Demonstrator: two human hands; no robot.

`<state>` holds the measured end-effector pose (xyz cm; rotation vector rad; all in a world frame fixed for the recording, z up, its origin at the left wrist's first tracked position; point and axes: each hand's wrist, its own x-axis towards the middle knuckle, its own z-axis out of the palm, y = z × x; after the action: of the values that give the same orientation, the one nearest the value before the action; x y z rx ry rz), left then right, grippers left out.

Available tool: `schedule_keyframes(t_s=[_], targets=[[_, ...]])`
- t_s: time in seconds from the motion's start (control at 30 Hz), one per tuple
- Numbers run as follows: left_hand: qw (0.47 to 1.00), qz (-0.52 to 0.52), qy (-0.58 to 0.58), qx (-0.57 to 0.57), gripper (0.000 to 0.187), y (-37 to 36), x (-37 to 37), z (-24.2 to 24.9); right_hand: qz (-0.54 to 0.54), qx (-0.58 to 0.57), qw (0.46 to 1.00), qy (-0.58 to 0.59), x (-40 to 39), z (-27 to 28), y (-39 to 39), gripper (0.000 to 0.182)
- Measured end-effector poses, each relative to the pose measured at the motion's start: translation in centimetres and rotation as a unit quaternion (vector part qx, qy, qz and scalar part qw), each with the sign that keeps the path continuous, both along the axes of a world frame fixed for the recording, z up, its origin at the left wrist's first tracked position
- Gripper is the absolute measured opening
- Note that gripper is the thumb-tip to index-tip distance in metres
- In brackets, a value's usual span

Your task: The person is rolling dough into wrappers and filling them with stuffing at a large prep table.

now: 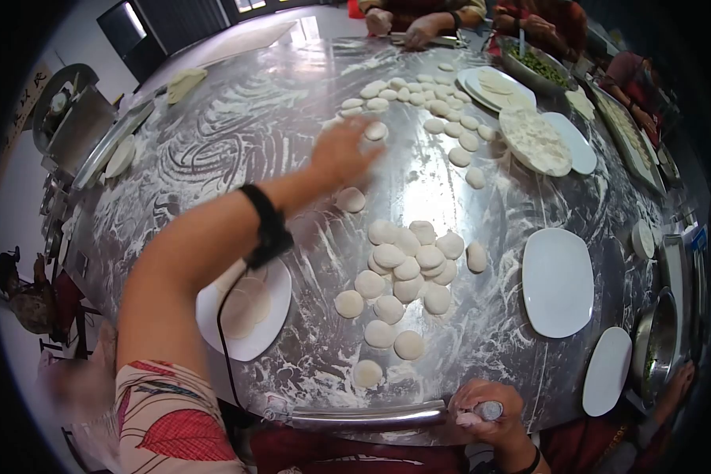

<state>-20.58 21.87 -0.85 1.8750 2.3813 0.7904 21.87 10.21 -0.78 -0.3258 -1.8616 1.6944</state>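
Observation:
My left hand (346, 150), smeared by motion, reaches over the floury metal table beside a small dough disc (376, 131). Its wrist wears a black band. At the near edge, my right hand (486, 412) is closed around a rolling pin (490, 410), whose round grey end shows. Between the hands lies a cluster of floured dough discs (407, 268), some overlapping. One disc (351, 199) sits apart below my left hand. Under my left forearm, a white plate (270, 336) holds flat dough wrappers (245, 304), partly hidden by the arm.
More dough pieces (438, 103) lie farther back. White plates (558, 284) stand at right, with a flour-covered dish (536, 142) beyond. A metal bowl of chopped greens (539, 67) is at the far right. Co-workers' hands (423, 31) work across the table. A black cord (223, 336) hangs by my left arm.

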Motion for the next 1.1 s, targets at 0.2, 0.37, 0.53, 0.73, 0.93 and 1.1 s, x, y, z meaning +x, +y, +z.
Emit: schedule_keyframes(t_s=[0.2,0.37,0.53,0.73,0.93,1.1], targets=[[0.996,0.093,0.007,-0.017,0.064,5.8,-9.7,-3.7,0.012,0.0,1.0,0.006,-0.3,0.3,0.3,0.033],[0.989,-0.134,-0.055,-0.006,0.052,6.2,-6.5,-4.6,-0.018,0.037,0.999,-0.009,-0.6,0.7,0.2,0.033],[0.977,-0.172,-0.121,-0.04,0.05,0.2,3.1,-3.9,-0.076,0.067,0.994,-0.031,-0.7,0.2,-0.2,0.027],[0.949,-0.239,-0.16,-0.133,0.054,-8.3,9.4,0.0,-0.141,-0.022,0.988,-0.063,-0.9,1.0,-1.9,0.015],[0.988,-0.072,-0.077,-0.11,0.037,-18.7,12.4,7.5,-0.148,-0.047,0.987,-0.037,-0.9,0.9,-2.7,0.014],[0.969,-0.06,-0.092,-0.221,0.027,-24.7,15.6,3.6,-0.172,-0.03,0.985,-0.01,-1.5,0.7,-3.1,0.015]])
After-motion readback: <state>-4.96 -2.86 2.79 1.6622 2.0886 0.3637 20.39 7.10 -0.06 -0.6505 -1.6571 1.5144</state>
